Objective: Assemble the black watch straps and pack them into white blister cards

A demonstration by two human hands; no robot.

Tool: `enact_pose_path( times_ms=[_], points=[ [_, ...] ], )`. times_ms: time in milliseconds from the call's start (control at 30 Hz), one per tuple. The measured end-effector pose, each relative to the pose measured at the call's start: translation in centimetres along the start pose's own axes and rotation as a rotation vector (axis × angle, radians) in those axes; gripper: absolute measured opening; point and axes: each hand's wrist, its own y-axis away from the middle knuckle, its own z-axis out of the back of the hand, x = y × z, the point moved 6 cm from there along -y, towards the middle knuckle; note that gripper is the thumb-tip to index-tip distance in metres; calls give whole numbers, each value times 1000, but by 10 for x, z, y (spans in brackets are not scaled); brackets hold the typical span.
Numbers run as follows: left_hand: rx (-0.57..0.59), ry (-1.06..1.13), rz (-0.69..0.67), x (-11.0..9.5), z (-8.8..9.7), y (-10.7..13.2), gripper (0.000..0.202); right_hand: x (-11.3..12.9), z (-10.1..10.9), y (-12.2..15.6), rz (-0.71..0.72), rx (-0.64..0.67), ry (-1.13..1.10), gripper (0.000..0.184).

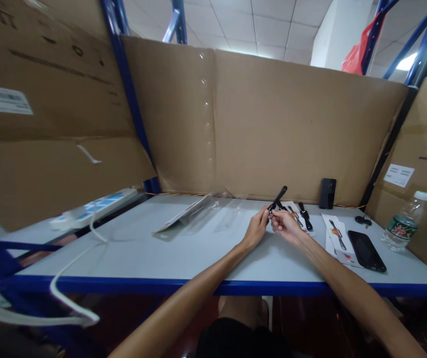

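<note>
My left hand and my right hand meet over the middle of the grey table, fingers pinched together on a black watch with a strap that sticks up and to the right from between them. Just behind my right hand lies another black watch on a white card. Both forearms reach in from the bottom edge.
A black phone lies on white boxes at the right, near a plastic water bottle. A small black box stands against the cardboard wall. Clear plastic bags lie left of centre; a power strip and white cable sit far left.
</note>
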Motion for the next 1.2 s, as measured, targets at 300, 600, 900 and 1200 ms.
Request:
enact_pose_path(
  times_ms=[300,600,900,1200],
  points=[
    [87,679,582,30,-4,-3,39,16,22,-7,176,-178,217,53],
    [-42,727,629,36,9,-5,32,11,45,-21,259,-276,380,57],
    [-81,634,556,33,12,-3,35,-9,28,-27,286,-97,536,57],
    [-151,649,509,32,12,-4,38,-24,17,-31,213,-42,560,62]
  ],
)
